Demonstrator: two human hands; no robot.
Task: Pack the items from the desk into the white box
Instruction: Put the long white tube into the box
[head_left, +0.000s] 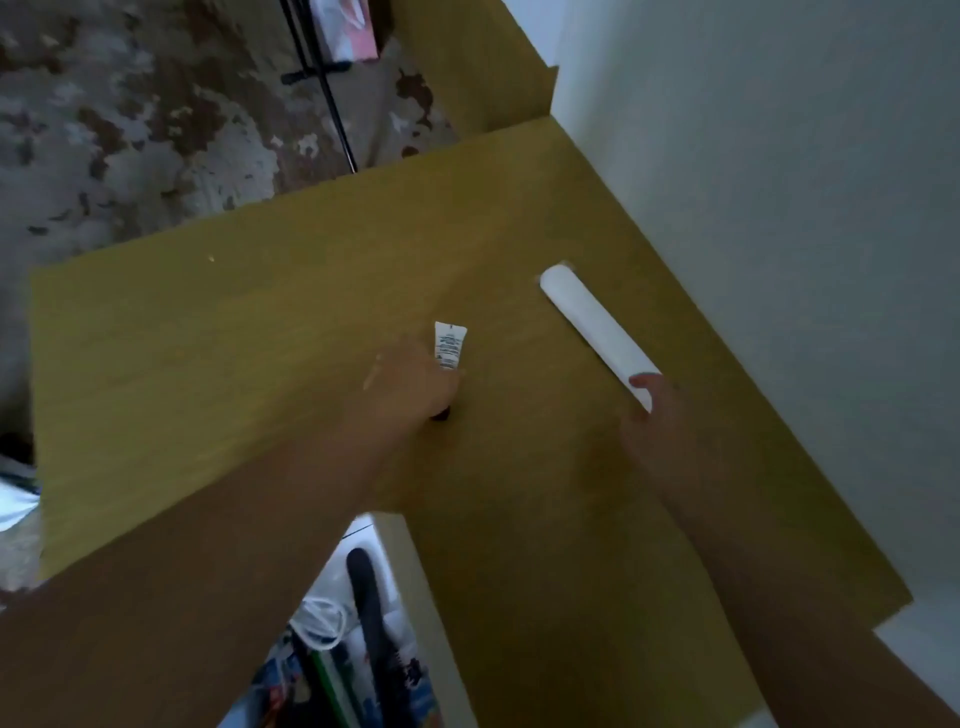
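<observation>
Your left hand (415, 387) grips the tube (450, 347) over the desk (208, 338), your right hand (655, 418) clasps the roll (587, 322) by its near end, and the box (410, 571) sits nearest you.

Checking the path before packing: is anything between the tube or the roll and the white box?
Nothing visible. The left hand grips the tube, the right hand holds the roll; only bare desk lies between them and the open box.

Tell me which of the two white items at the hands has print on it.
The small tube held by the left hand; the long roll under the right hand thumb is plain.
</observation>
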